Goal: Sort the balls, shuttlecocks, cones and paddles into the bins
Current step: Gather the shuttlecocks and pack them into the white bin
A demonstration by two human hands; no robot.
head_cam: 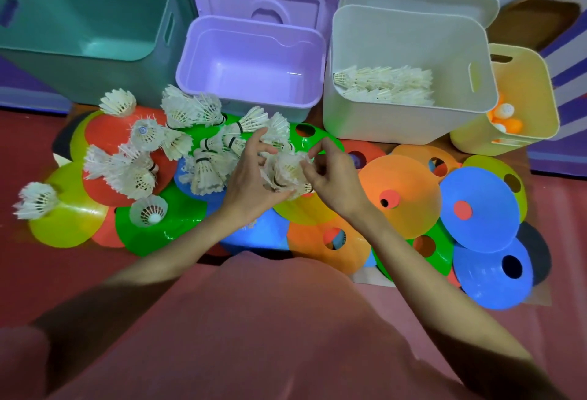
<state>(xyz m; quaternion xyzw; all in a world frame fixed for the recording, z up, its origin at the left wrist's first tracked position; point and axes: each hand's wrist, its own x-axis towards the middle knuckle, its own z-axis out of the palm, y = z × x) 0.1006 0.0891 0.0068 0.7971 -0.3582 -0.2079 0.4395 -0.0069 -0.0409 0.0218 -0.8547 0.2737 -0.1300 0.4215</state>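
Nearest you, both forearms reach forward from your lap and converge over the spread of flat disc cones [403, 190] on the red floor [28, 272]. Your left hand [251, 183] is turned palm toward the right, fingers curled around a bunch of white feather shuttlecocks [286, 172], thumb underneath near the cork ends. Your right hand [333, 174] meets it from the other side, fingertips pinching the feathers of that same bunch, wrist bent slightly inward. The bunch sits just above a yellow cone and a green one.

To the left of your hands, loose shuttlecocks [139, 158] lie scattered across red, green and yellow cones; one [148, 210] lies with its open skirt facing you.

Beyond them stand the bins in a row: a teal bin [152, 50], a purple bin [197, 62], a white bin [413, 120] holding stacked shuttlecocks, and a yellow bin [540, 107] holding orange and white balls [505, 116].
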